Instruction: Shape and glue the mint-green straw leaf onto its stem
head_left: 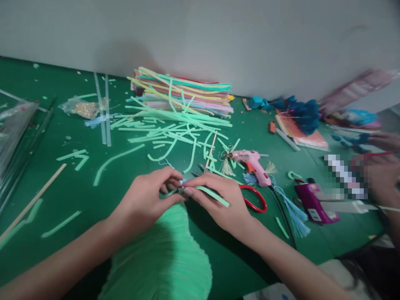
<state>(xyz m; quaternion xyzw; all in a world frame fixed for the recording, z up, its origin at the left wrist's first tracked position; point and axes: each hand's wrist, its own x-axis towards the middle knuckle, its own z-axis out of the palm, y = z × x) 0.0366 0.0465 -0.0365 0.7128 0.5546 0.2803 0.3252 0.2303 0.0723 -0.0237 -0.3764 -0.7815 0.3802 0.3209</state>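
In front of me hangs a light green, ribbed, fan-shaped piece point(175, 254) that looks made of pipe cleaners; its narrow tip is at my fingers. My left hand point(150, 196) is closed in a pinch on that tip. The fingers of my right hand point(218, 200) press together at the same spot, with a short green pipe cleaner point(214, 195) sticking out across them. Something small and bluish shows between the fingertips, too small to name. Partly under my right hand lie red-handled scissors point(264, 204).
Many cut green pipe cleaners point(168, 135) lie before a coloured bundle point(187, 91). A pink glue gun point(254, 164), a purple glue gun point(312, 202) and blue tassels point(293, 216) are to the right. Another person's hands point(381, 175) work at the far right. A wooden stick point(34, 202) lies left.
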